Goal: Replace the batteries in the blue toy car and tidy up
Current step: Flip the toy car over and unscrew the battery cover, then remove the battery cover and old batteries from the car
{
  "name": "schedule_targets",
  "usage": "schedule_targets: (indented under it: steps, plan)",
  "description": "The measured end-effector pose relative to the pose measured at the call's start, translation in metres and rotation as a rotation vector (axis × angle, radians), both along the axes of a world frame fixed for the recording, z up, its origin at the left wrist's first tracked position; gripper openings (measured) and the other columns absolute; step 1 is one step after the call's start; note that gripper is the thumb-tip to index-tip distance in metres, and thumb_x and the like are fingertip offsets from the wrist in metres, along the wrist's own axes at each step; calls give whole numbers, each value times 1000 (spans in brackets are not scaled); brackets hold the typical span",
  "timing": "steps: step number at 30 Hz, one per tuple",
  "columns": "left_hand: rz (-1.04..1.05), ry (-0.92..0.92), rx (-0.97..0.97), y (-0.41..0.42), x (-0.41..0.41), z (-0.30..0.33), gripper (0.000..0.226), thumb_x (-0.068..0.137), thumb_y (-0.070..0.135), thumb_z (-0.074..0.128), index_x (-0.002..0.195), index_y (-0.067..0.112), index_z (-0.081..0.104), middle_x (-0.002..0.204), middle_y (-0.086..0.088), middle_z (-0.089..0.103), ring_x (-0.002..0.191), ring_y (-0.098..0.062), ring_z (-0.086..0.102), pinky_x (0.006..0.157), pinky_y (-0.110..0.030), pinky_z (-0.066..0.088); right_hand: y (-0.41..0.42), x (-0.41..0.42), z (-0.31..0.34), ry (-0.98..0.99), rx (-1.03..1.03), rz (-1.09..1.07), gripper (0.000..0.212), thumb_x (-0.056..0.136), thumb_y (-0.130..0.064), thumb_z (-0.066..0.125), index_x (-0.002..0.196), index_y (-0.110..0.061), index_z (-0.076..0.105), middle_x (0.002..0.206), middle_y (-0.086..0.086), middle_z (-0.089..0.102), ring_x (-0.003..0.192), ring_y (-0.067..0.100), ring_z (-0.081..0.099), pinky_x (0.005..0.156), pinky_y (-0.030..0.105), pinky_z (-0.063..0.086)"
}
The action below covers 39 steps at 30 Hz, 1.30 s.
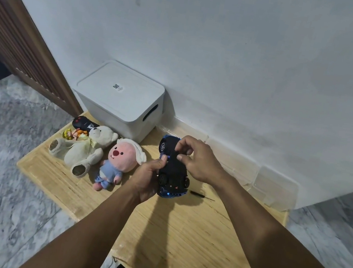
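**Working the underside of the upturned car**

Holding the blue toy car point(173, 168) belly-up at frame centre, above the wooden board point(188, 241), the left hand point(147, 175) clamps its side. The right hand point(197, 158) has its fingers curled onto the black chassis — judged to be at the battery cover. A screwdriver point(201, 195) lies just right of the car. Next move calls for a steady car and a fingertip pull — whether the cover is on cannot be told.

My table point(176, 239) is pale grained wood; the storage box point(120, 101) — matt white plastic; the teddy bear point(84, 148) — fuzzy cloth.
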<state>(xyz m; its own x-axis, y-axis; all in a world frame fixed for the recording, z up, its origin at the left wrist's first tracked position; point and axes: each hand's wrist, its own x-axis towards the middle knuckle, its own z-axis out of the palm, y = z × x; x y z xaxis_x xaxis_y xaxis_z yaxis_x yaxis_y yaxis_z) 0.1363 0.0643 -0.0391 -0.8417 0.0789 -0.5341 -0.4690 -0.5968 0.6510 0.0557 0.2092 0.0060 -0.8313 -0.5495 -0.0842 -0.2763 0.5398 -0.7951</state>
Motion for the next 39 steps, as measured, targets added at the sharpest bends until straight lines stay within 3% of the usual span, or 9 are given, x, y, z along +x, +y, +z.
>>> schedule_targets:
  steps: [6, 9, 14, 17, 20, 24, 28, 34, 39]
  plan:
    - [-2, -24, -19, -3, -1, -5, 55, 89, 39, 54, 132, 4, 55, 129, -22, 61, 116, -37, 61, 85, -44, 54, 3, 0, -1, -52, -45, -13, 26, 83, -4, 68, 101, -24, 68, 93, -4, 64, 91, 14, 56, 75, 20, 43]
    - [12, -64, -46, -6, -1, -7, 52, 91, 38, 52, 130, 5, 56, 126, -21, 64, 113, -36, 63, 82, -42, 55, 7, -3, 1, -57, -85, -49, 22, 84, -4, 68, 96, -22, 71, 85, -8, 64, 82, 8, 54, 69, 19, 41]
    - [99, -157, -29, -12, 2, -10, 45, 97, 34, 49, 128, 4, 57, 122, -19, 66, 108, -32, 65, 80, -42, 53, 15, -12, -7, -100, -187, -440, 18, 82, -3, 67, 91, -18, 70, 83, -9, 65, 79, 5, 58, 70, 19, 45]
    - [139, -174, -28, -17, 5, -13, 46, 98, 35, 48, 129, 3, 57, 126, -21, 63, 112, -35, 62, 87, -45, 52, 23, -14, -27, -136, -60, -640, 16, 81, -8, 68, 94, -18, 70, 88, -5, 67, 85, 12, 62, 75, 24, 50]
    - [160, -175, -20, -21, 8, -14, 45, 98, 35, 48, 128, 3, 58, 126, -21, 64, 112, -36, 61, 94, -48, 50, 25, -10, -56, -236, 74, -695, 17, 81, -11, 70, 97, -17, 71, 92, -4, 64, 83, 14, 61, 61, 20, 50]
    - [143, -160, -23, -23, 10, -11, 45, 98, 38, 46, 125, 5, 60, 121, -20, 66, 106, -34, 65, 94, -47, 50, 18, -6, -84, -371, 77, -806, 14, 78, -14, 76, 87, -20, 67, 99, 3, 70, 89, 26, 68, 77, 43, 59]
    - [127, -143, -12, -23, 10, -7, 43, 99, 38, 45, 122, 6, 62, 113, -17, 71, 98, -29, 69, 85, -43, 52, 12, -5, -94, -322, 113, -809, 27, 80, -15, 76, 105, -11, 67, 105, 12, 69, 86, 32, 69, 77, 47, 58]
    - [100, -129, 26, -22, 7, -4, 46, 97, 40, 46, 125, 7, 61, 115, -16, 70, 100, -29, 69, 86, -43, 52, 12, 0, -73, -66, 347, -685, 22, 85, -14, 65, 106, -9, 71, 105, 14, 71, 99, 34, 64, 83, 37, 54]
    - [73, -109, 22, -17, 3, -4, 47, 97, 42, 44, 124, 8, 62, 113, -16, 70, 99, -30, 68, 87, -43, 52, 6, -2, -43, 9, 81, -525, 16, 83, -14, 66, 96, -17, 74, 91, -1, 74, 82, 13, 67, 76, 26, 54]
